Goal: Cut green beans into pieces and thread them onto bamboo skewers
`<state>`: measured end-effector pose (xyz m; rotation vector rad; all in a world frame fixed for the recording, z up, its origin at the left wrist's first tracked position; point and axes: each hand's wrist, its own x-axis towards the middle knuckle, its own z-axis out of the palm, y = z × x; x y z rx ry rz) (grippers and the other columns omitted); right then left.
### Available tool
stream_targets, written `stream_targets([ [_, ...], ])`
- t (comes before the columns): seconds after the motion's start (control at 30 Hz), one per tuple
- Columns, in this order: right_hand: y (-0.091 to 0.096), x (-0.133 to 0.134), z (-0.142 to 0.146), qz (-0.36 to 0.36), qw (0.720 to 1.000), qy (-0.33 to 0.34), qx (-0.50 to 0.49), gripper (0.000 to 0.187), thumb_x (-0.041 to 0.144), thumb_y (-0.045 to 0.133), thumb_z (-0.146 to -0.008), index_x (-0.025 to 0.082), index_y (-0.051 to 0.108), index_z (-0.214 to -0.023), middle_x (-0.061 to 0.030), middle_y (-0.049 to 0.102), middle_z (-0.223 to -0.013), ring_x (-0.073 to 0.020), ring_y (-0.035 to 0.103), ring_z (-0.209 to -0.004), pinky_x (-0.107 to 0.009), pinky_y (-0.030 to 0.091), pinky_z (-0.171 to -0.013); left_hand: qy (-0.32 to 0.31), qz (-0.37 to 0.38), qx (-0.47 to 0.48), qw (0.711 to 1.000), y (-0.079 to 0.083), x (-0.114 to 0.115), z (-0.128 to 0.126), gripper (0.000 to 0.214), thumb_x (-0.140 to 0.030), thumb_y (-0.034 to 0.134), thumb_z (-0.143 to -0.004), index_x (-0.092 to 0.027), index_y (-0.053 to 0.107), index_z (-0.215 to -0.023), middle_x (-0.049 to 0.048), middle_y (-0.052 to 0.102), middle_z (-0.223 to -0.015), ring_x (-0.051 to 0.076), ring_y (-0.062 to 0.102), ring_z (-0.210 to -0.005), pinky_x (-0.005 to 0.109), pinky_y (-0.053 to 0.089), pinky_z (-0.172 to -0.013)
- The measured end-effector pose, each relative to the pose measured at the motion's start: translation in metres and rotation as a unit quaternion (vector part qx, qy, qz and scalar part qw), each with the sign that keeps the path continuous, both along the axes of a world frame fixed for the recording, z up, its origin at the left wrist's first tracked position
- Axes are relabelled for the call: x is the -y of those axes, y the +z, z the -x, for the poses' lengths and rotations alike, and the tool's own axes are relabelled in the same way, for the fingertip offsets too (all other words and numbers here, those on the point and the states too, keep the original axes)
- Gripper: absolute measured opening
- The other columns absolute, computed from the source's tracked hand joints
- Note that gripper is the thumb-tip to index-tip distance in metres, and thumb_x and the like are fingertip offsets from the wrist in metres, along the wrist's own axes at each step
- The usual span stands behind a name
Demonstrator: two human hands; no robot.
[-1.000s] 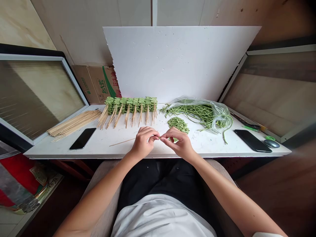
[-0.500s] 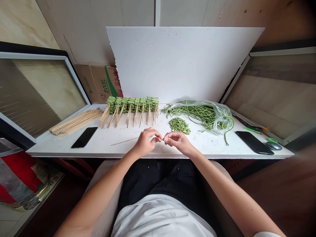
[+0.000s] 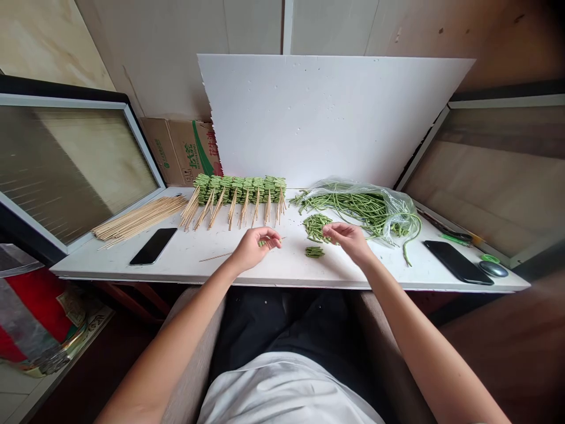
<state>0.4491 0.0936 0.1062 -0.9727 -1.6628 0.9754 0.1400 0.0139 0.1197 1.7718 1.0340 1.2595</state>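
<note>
My left hand (image 3: 252,249) is shut on a thin wooden skewer (image 3: 220,254), with a few short green bean pieces (image 3: 263,242) on it by the fingers. My right hand (image 3: 348,239) is above the heap of cut green beans (image 3: 316,227), its fingertips at the heap's right side. Whether those fingers pinch a piece is hidden. A small clump of cut beans (image 3: 314,252) lies on the white table (image 3: 282,268) below that heap. Finished skewers packed with bean pieces (image 3: 241,189) stand in a row at the back, their bare points towards me.
A bundle of bare skewers (image 3: 140,218) and a black phone (image 3: 153,246) lie at the left. A plastic bag of long beans (image 3: 357,206) lies at the back right, with a second phone (image 3: 458,262) and small tools beyond. A white foam board (image 3: 326,118) stands behind.
My hands have come apart. The right hand has moved right to the bean heap, and the left has stayed near the skewer. A small clump of cut beans now shows in front.
</note>
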Motion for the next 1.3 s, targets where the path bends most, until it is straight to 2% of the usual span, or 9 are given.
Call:
stream_targets([
  [0.13,-0.008,-0.02,-0.027,-0.072,0.977,-0.161,0.116,0.038,0.054,0.083,-0.077,0.017,0.083,-0.089,-0.014,0.082,-0.092,-0.03,0.074,-0.085,-0.041,0.056,-0.079,0.041,0.034,0.04,0.998,0.001,-0.009,0.015,0.038,-0.049,0.079,-0.089,-0.015,0.073,-0.104,0.0114,0.08,-0.093,0.024,0.076,-0.093,0.042,0.058,-0.093],
  [0.33,-0.014,-0.021,-0.025,-0.092,0.959,-0.225,0.149,0.035,0.04,0.072,-0.083,0.014,0.084,-0.103,-0.0163,0.083,-0.099,-0.032,0.076,-0.09,-0.049,0.058,-0.09,0.053,0.139,0.125,0.981,0.004,-0.004,0.013,0.062,-0.051,0.09,-0.078,-0.013,0.069,-0.123,0.0152,0.082,-0.103,0.027,0.077,-0.105,0.044,0.056,-0.1],
  [0.47,0.003,0.005,0.009,-0.114,0.975,-0.156,0.11,0.036,0.047,0.07,-0.09,0.016,0.084,-0.101,-0.0153,0.082,-0.105,-0.0294,0.073,-0.089,-0.042,0.058,-0.075,0.046,0.153,0.15,0.976,0.006,-0.001,0.006,0.059,-0.048,0.09,-0.079,-0.014,0.071,-0.124,0.0166,0.082,-0.11,0.03,0.074,-0.117,0.044,0.053,-0.105],
  [0.53,0.012,0.026,0.033,-0.079,0.993,-0.065,0.066,0.04,0.055,0.074,-0.089,0.018,0.084,-0.101,-0.014,0.082,-0.106,-0.0267,0.072,-0.083,-0.036,0.055,-0.061,0.037,0.159,0.173,0.971,0.005,0.001,0.0,0.055,-0.046,0.089,-0.08,-0.016,0.073,-0.124,0.0169,0.08,-0.117,0.031,0.071,-0.125,0.043,0.053,-0.105],
  [0.67,0.021,0.067,0.072,-0.009,0.998,0.064,0.023,0.041,0.061,0.073,-0.09,0.021,0.085,-0.095,-0.0086,0.082,-0.101,-0.0232,0.072,-0.085,-0.03,0.053,-0.06,0.003,0.171,0.221,0.96,0.001,0.007,-0.018,0.053,-0.045,0.087,-0.083,-0.02,0.074,-0.128,0.0157,0.077,-0.128,0.03,0.067,-0.132,0.041,0.053,-0.106],
  [0.93,0.015,0.079,0.086,0.118,0.983,0.083,-0.116,0.038,0.057,0.088,-0.076,0.023,0.084,-0.093,-0.0074,0.082,-0.102,-0.0212,0.069,-0.085,-0.03,0.052,-0.061,0.005,0.139,0.241,0.96,0.001,0.026,-0.051,0.061,-0.046,0.087,-0.082,-0.019,0.074,-0.134,0.0146,0.076,-0.131,0.033,0.068,-0.131,0.048,0.051,-0.115],
  [1.07,0.009,0.076,0.087,0.15,0.97,0.066,-0.178,0.039,0.05,0.097,-0.067,0.023,0.083,-0.091,-0.0077,0.081,-0.103,-0.0199,0.069,-0.084,-0.029,0.05,-0.062,0.011,0.098,0.17,0.981,0.002,0.027,-0.05,0.065,-0.051,0.078,-0.09,-0.018,0.066,-0.146,0.0159,0.077,-0.128,0.033,0.067,-0.133,0.048,0.051,-0.115],
  [1.17,0.01,0.074,0.084,0.152,0.965,0.066,-0.205,0.041,0.046,0.098,-0.066,0.023,0.083,-0.097,-0.0083,0.082,-0.099,-0.0219,0.071,-0.089,-0.03,0.05,-0.064,0.069,0.016,0.031,0.997,0.001,0.016,-0.027,0.056,-0.049,0.069,-0.098,-0.02,0.065,-0.146,0.0147,0.08,-0.119,0.032,0.072,-0.125,0.047,0.053,-0.11],
  [1.3,0.015,0.066,0.075,0.151,0.963,0.059,-0.216,0.04,0.046,0.098,-0.067,0.023,0.084,-0.097,-0.0079,0.082,-0.098,-0.0204,0.07,-0.088,-0.03,0.05,-0.065,0.206,-0.049,-0.255,0.943,-0.007,-0.009,0.035,0.02,-0.036,0.083,-0.084,-0.022,0.081,-0.098,0.0134,0.081,-0.103,0.035,0.074,-0.103,0.051,0.05,-0.106],
])
